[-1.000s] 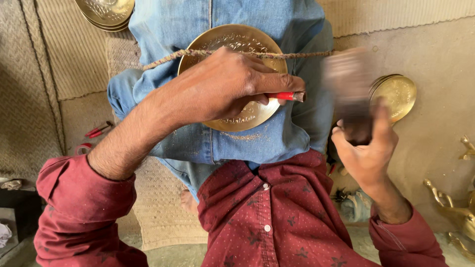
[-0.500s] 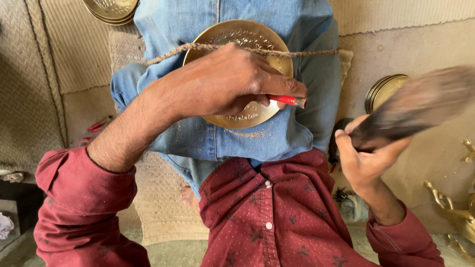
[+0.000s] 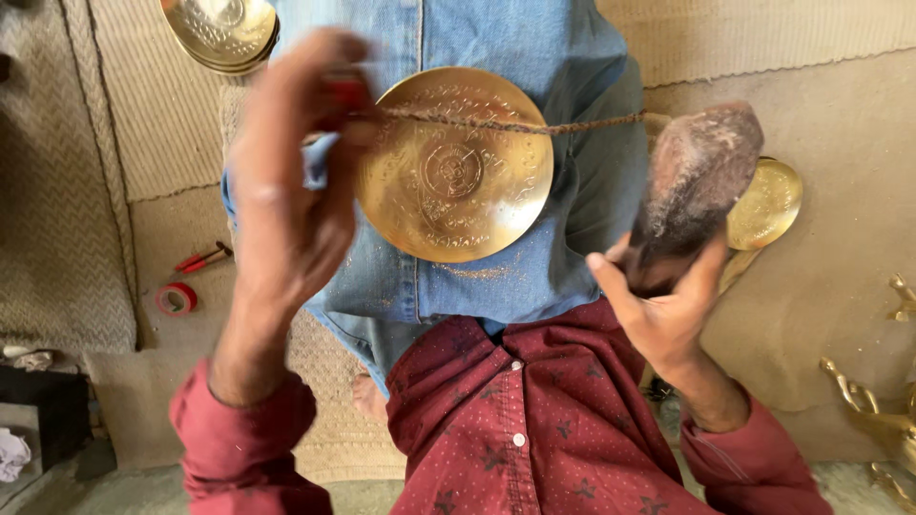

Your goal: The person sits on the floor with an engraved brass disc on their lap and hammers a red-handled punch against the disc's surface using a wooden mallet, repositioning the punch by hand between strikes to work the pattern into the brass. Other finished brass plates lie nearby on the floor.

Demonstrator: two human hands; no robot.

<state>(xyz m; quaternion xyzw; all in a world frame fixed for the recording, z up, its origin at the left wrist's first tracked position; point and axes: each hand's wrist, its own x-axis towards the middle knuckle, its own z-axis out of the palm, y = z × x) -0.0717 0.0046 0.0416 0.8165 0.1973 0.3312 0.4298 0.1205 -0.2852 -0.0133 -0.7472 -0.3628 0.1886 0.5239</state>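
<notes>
Our right hand is closed round the narrow end of a worn wooden mallet, its head raised beside our knee. Our left hand, blurred, is curled about a small red-handled tool, lifted off the work; how tightly, we cannot tell. The engraved brass plate lies on our denim-covered lap, face up, with a cord stretched across its upper part, seemingly to pin it. A stack of brass plates sits near the mat's far edge.
</notes>
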